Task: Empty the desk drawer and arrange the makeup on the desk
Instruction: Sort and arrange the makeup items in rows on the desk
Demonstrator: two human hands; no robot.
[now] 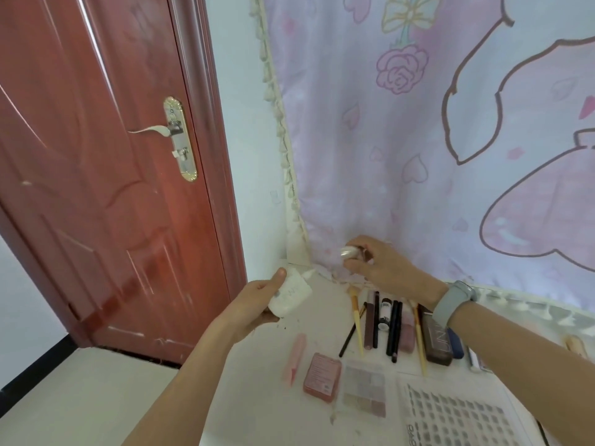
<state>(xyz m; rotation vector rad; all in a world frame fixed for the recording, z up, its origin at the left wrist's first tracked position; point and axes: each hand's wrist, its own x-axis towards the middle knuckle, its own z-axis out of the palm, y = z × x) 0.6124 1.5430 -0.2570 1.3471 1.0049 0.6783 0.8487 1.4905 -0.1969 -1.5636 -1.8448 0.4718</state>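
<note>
White jar (291, 297) tilts up-right, left fingers (279, 274) curled round it.

Hands above desk (257, 365) — white jar (291, 296), silver cap (350, 252).

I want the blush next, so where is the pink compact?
The pink compact lies flat on the desk, left of the clear eyeshadow palette and right of a pale pink tube.

The brown palette (435, 341) on the bench (257, 397) carries pale letters resembling "UN"; print on the other items is too blurred to read
</note>
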